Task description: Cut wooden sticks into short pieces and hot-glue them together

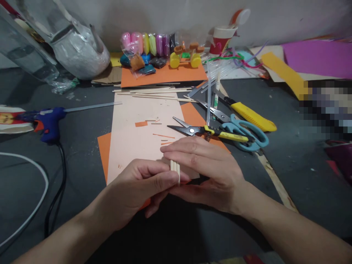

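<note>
Low over the front of a pale paper sheet (143,106), a small row of short wooden sticks (175,171) stands side by side between my hands. My left hand (148,179) pinches the row, its thumb pressed across the lower part. Around the same sticks curls my right hand (211,168), fingers over their upper end and thumb below; its fingertips are partly hidden. Just beyond my fingers lie the yellow-handled snips (217,134) with blades apart. Small stick offcuts and an orange paper scrap (141,124) rest on the sheet.
A blue glue gun (51,123) with its cord lies left, near a metal kettle (79,49). Long thin sticks (154,92) cross the sheet's far end. Blue scissors (244,134) and a yellow cutter (254,116) lie right. Packed clay (148,47) sits at the back.
</note>
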{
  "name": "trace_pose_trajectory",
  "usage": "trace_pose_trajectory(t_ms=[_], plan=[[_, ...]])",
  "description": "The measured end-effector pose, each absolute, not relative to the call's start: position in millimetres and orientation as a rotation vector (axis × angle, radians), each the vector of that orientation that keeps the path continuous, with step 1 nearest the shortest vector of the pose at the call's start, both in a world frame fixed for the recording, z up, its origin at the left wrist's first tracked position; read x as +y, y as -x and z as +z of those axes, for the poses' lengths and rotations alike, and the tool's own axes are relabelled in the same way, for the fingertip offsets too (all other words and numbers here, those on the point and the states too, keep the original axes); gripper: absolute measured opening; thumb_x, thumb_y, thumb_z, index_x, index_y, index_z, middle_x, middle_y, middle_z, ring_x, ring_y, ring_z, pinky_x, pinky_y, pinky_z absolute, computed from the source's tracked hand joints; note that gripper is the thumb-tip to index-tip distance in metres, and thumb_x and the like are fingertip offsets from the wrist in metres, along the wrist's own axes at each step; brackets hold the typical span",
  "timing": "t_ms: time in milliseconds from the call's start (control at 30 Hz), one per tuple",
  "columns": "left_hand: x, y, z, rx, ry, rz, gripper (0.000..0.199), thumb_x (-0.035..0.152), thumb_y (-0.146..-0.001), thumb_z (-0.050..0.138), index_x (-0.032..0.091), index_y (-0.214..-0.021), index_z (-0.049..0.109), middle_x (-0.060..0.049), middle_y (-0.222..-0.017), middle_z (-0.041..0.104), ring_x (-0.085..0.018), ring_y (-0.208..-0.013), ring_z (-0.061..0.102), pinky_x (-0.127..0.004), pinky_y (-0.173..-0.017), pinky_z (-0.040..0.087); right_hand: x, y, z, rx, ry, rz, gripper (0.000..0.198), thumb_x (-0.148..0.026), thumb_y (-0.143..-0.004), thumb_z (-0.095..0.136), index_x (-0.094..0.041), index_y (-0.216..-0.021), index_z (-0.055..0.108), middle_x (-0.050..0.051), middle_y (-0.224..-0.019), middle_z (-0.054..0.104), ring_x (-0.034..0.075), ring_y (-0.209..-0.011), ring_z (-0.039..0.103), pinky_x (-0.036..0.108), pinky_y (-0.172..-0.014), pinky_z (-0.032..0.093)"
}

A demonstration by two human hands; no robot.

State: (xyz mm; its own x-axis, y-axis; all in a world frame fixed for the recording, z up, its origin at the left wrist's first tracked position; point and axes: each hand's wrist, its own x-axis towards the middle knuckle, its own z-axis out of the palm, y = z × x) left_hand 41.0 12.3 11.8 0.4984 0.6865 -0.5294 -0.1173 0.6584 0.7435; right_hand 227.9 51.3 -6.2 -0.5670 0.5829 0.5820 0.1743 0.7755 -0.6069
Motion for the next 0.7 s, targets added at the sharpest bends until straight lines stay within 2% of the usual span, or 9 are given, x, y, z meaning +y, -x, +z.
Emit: trace_pose_trajectory(t_ms=[267,400,467,533,600,700], plan=[[7,-40,8,1.018,-0.768,0.536,0.028,0.044,-0.087,0.067,0.018,-0.085,0.078,0.006,-0.049,0.038,-0.005,-0.044,0.028,-0.019,-0.039,0.017,48,-225,-8,-2.15,0.561,0.625,0.038,-0.027,-0.082,0.076,-0.018,-0.117,0.065,0.014,-0.111,0.075,0.023,-0.106,0.07,0.04,-0.095,0.054],[7,-38,9,1.015,-0.783,0.526,0.03,0.047,-0.087,0.067,0.019,-0.087,0.078,0.006,-0.047,0.039,-0.006,-0.044,0.029,-0.02,-0.04,0.017,48,-231,-3,-2.182,0.62,0.761,0.059,-0.036,-0.077,0.081,-0.016,-0.128,0.059,0.015,-0.119,0.072,0.024,-0.116,0.065,0.039,-0.099,0.051],[8,-37,11,1.024,-0.792,0.503,0.034,0.05,-0.085,0.067,0.018,-0.08,0.076,0.006,-0.046,0.039,-0.006,-0.044,0.029,-0.021,-0.041,0.017,49,-234,0,-2.158,0.67,0.853,0.068,-0.041,-0.074,0.082,-0.015,-0.131,0.057,0.015,-0.123,0.07,0.024,-0.118,0.063,0.037,-0.1,0.05],[8,-36,12,1.023,-0.807,0.497,0.04,0.052,-0.084,0.068,0.016,-0.066,0.068,0.006,-0.046,0.037,-0.006,-0.045,0.028,-0.022,-0.042,0.018,50,-237,1,-2.104,0.709,0.953,0.06,-0.041,-0.078,0.079,-0.017,-0.129,0.06,0.013,-0.124,0.07,0.023,-0.12,0.062,0.037,-0.101,0.05],[9,-35,14,0.999,-0.827,0.503,0.046,0.052,-0.085,0.067,0.016,-0.058,0.059,0.007,-0.047,0.036,-0.006,-0.046,0.027,-0.022,-0.044,0.019,50,-237,2,-2.033,0.702,1.068,0.042,-0.038,-0.087,0.072,-0.02,-0.124,0.065,0.011,-0.123,0.071,0.023,-0.12,0.062,0.039,-0.1,0.05],[9,-34,13,0.956,-0.847,0.517,0.04,0.05,-0.087,0.066,0.016,-0.066,0.067,0.007,-0.047,0.035,-0.006,-0.046,0.027,-0.023,-0.045,0.019,51,-236,3,-1.94,0.668,1.228,0.025,-0.029,-0.093,0.064,-0.022,-0.116,0.072,0.009,-0.119,0.073,0.022,-0.116,0.064,0.038,-0.1,0.051]])
